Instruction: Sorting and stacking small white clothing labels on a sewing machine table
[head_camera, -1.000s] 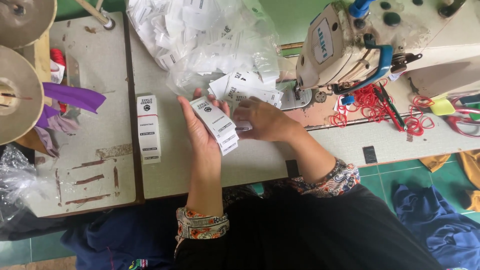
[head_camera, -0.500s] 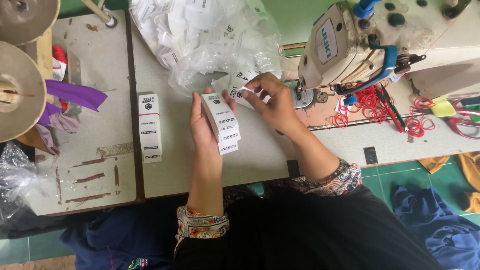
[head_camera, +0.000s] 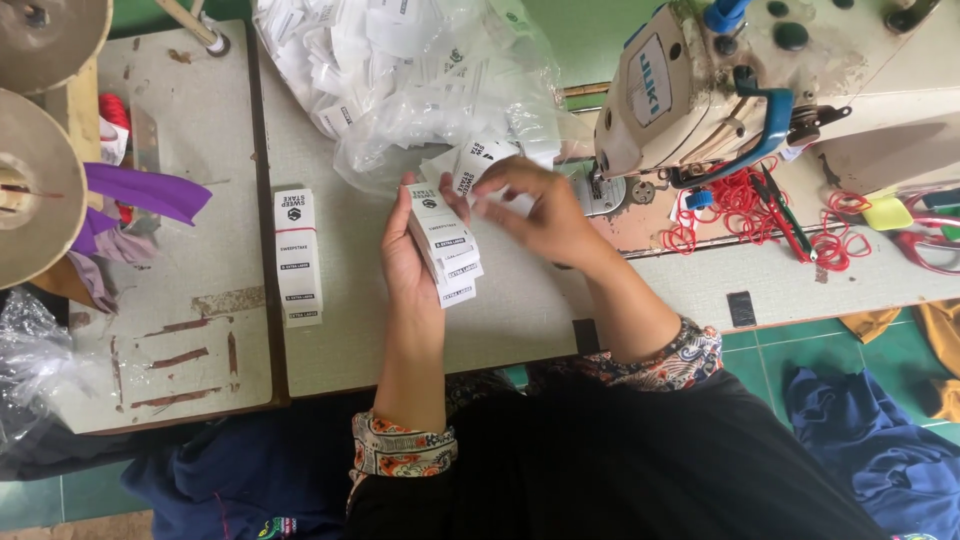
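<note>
My left hand (head_camera: 405, 245) sits in the middle of the frame, palm up, fingers curled around a fanned stack of white labels (head_camera: 445, 250); my thumb lies along its upper edge. The stack tilts from upper left to lower right, and its lower end hangs past my palm over the table (head_camera: 330, 330).

My right hand (head_camera: 540, 215) is just to the right of it, fingers bent and pinching a single label (head_camera: 478, 165) by its edge, right above the top of the stack. That label touches or nearly touches the stack; I cannot tell which.

Left of my left hand, well apart, a second stack (head_camera: 298, 255) of the same labels lies flat on the table, long side running up and down the frame.

At the top centre a clear plastic bag (head_camera: 420, 75) full of loose white labels spreads open, its lower edge just above my hands. The sewing machine (head_camera: 700, 85) fills the upper right, with red thread (head_camera: 740, 210) tangled below it. Purple cloth (head_camera: 140, 190) lies at the left edge, beside two large round spools (head_camera: 35, 180).
</note>
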